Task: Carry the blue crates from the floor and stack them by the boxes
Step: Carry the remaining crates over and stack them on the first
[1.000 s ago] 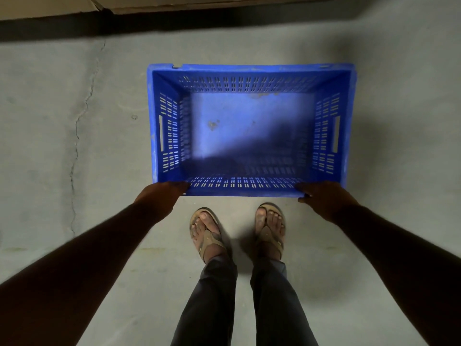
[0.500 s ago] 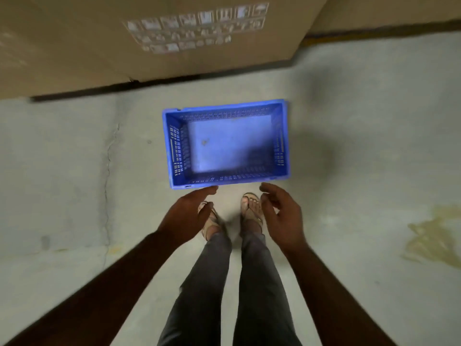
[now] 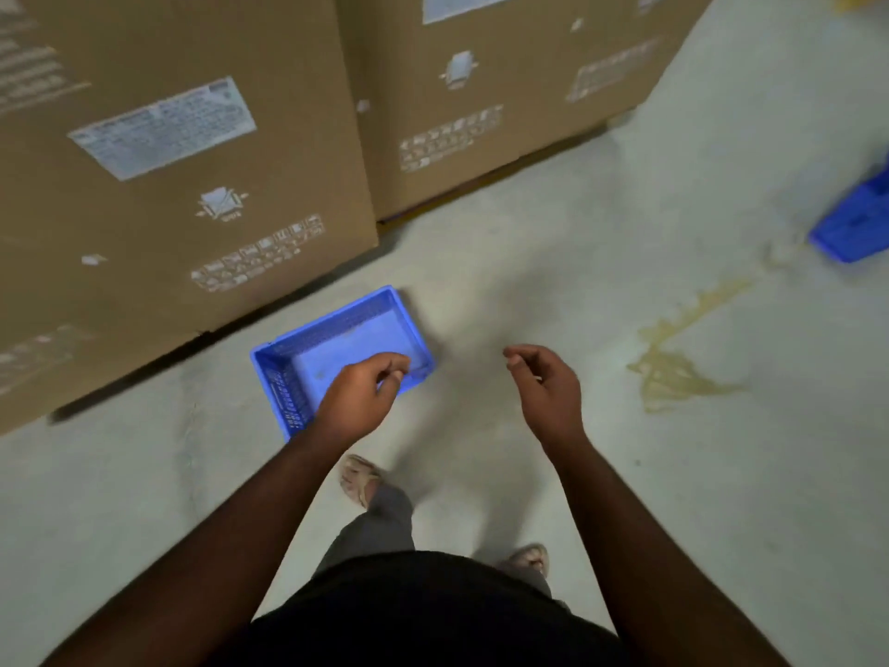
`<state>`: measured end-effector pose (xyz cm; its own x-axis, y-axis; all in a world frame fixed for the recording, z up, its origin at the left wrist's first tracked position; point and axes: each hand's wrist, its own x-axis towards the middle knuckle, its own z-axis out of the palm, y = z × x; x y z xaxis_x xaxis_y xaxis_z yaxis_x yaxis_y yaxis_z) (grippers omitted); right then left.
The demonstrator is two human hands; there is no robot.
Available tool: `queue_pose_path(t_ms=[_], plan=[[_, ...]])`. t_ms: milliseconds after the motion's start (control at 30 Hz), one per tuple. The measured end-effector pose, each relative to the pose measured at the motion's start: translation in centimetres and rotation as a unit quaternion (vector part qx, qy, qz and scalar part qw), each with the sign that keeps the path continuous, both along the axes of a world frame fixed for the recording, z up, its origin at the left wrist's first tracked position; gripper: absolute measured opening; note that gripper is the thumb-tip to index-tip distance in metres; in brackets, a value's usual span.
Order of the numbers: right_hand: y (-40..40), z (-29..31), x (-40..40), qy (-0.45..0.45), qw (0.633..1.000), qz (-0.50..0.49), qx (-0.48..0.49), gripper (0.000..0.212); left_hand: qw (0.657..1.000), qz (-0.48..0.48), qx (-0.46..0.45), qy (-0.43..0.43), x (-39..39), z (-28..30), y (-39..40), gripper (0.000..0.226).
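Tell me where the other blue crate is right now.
In the head view, the second blue crate sits on the floor at the far right edge, beyond the yellowish stain, partly cut off.

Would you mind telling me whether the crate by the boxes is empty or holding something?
Empty, as far as shows: the crate sits upright with its bare floor visible; the left hand hides one corner.

Both arms are extended forward and downward, bare to the upper arm. Left hand (image 3: 358,402): back of hand up, fingers loosely curled, thumb near the fingertips, nothing held. Right hand (image 3: 546,389): set apart from the left, fingers likewise loosely curled inward, nothing held. Wrists are roughly straight. The hands do not touch one another. Slight motion blur on both.
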<state>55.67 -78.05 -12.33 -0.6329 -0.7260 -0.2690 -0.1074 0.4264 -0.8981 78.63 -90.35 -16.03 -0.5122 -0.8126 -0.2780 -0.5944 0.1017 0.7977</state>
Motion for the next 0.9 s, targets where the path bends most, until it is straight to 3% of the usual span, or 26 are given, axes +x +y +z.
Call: queue_pose_path(t_ms=[133,400,633,900], plan=[[9.9,2.7,-6.6,-0.039,0.994,-0.086,-0.051,0.014,0.997,-0.066,-0.005,0.044,-9.9,3.5,5.9,0.023],[33.9,7.1,-19.4,-0.074,0.955,-0.276,-0.077,0.018,0.964,-0.217,0.106,0.114,-30.3,7.0,23.4,0.021],[44.4,9.0,-29.3,-0.075,0.917,-0.382,-0.090,0.018,0.929,-0.331,0.144,0.087,-45.1,7.9,32.3,0.020],[49.9,8.7,-47.5,-0.046,0.893,-0.438,-0.090,0.016,0.913,-0.353,0.170,0.113,-67.4,6.0,37.7,0.022]])
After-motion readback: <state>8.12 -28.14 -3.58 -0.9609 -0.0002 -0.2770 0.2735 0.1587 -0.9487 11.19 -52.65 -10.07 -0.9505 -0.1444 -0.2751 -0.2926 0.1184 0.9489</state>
